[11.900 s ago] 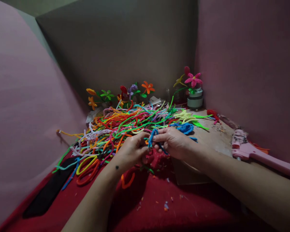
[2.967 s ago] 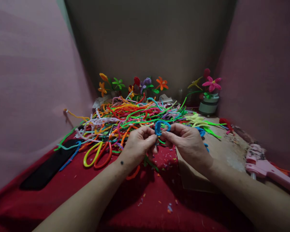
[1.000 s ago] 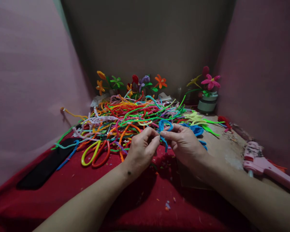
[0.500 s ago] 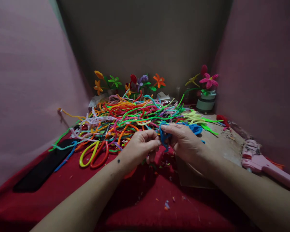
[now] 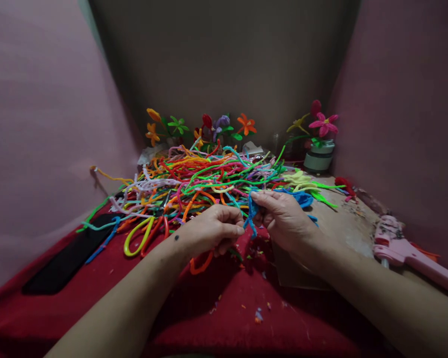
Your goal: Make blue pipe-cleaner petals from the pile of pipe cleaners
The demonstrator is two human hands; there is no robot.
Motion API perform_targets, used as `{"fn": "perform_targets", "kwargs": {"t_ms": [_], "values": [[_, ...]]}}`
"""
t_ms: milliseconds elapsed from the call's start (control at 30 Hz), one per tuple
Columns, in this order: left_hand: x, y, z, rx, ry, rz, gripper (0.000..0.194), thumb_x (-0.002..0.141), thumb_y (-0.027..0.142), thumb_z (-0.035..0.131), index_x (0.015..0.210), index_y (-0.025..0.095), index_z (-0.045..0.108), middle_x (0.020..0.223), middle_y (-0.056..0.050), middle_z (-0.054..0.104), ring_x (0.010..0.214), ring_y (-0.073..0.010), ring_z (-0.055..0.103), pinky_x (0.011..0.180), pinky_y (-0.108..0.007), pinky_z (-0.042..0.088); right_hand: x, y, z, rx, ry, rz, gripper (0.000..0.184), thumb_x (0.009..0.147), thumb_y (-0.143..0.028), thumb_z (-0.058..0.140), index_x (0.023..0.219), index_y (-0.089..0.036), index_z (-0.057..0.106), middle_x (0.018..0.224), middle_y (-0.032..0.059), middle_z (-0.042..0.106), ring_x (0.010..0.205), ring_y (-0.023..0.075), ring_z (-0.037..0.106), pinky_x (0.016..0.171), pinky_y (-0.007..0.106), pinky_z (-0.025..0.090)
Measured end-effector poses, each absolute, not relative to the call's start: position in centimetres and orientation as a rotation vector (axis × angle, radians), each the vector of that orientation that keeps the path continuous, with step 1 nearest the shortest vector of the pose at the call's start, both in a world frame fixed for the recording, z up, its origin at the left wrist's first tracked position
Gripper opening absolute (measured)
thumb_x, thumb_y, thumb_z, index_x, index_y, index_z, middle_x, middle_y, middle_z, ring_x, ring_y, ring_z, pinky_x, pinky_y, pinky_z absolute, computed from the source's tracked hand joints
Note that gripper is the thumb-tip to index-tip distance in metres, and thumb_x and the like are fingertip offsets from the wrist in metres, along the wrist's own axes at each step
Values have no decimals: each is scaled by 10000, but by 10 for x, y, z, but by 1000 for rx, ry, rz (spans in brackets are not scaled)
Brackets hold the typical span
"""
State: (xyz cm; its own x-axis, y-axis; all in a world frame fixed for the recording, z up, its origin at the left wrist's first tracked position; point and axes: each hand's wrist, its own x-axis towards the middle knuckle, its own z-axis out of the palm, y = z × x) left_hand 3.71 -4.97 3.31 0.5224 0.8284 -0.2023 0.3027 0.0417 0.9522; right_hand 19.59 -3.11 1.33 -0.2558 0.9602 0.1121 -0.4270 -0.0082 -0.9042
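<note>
My right hand [image 5: 288, 219] grips a bent blue pipe cleaner [image 5: 251, 215] between thumb and fingers, with its thin ends hanging down. Facing it, my left hand [image 5: 224, 229] is closed in a pinch at one of those ends. Its fingertips hide the exact contact. Behind my right hand lie more blue pipe cleaners [image 5: 301, 198], partly covered by it. Beyond both hands spreads a large tangled heap of coloured pipe cleaners [image 5: 205, 174]. An orange loop [image 5: 201, 263] rests under my left wrist.
Scissors [image 5: 139, 237] with yellow and red handles poke out of the heap beside a black flat object [image 5: 65, 263]. A pink glue gun [image 5: 406, 251] lies at right. Pipe-cleaner flowers [image 5: 246, 124] and a pale green jar [image 5: 318, 156] stand behind. Scraps dot the red cloth [image 5: 269, 333].
My left hand has shifted slightly left and down, away from my right. The blue ends now hang longer and separated below my right fingers, and the orange loop shows more.
</note>
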Motion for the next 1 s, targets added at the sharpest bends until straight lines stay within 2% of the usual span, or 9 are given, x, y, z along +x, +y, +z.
{"fn": "perform_targets", "kwargs": {"t_ms": [367,467,567,667,733,833,1000], "values": [[34,-57,41,1557,1065,518,142,689,244,564,609,173,470,452,63,418,351,-58,392,358,-178,275,198,-33,15,-717,-1026,1647,267,607,-333,738,642,-170,530,550,-32,499,468,84,437,458,236,335],[39,-58,40,1564,1170,761,96,708,241,555,677,151,547,504,54,451,400,-48,380,396,-171,290,198,-33,17,-771,-1005,1628,295,574,-335,761,652,-172,527,543,-42,494,443,73,428,444,229,341],[48,-61,38,1590,1186,1087,155,757,279,540,798,144,605,635,14,558,523,-67,459,497,-183,360,198,-34,22,-818,-1017,1588,308,550,-346,776,661,-170,549,541,-39,508,439,74,441,440,225,352],[55,-63,33,1601,1107,1162,181,720,287,604,837,150,613,742,-17,618,627,-103,524,585,-214,404,200,-38,27,-836,-1131,1564,262,574,-335,766,663,-172,580,543,-28,525,450,81,456,440,228,348],[58,-63,28,1635,1134,1157,162,686,283,642,777,153,612,717,-11,613,640,-112,524,592,-219,400,203,-39,29,-849,-1234,1562,225,595,-313,757,667,-173,596,548,-23,538,463,88,472,458,234,360],[59,-61,22,1686,1165,1139,127,702,278,615,677,155,611,641,6,575,606,-103,489,567,-215,375,212,-38,31,-886,-1324,1605,205,607,-299,754,675,-173,608,576,-13,573,506,104,512,518,254,396],[56,-53,25,1698,1138,1063,152,702,286,588,638,149,605,544,30,505,510,-82,426,489,-210,320,224,-32,32,-986,-1402,1588,218,593,-308,767,699,-161,646,634,14,611,560,113,530,556,260,400]]}}
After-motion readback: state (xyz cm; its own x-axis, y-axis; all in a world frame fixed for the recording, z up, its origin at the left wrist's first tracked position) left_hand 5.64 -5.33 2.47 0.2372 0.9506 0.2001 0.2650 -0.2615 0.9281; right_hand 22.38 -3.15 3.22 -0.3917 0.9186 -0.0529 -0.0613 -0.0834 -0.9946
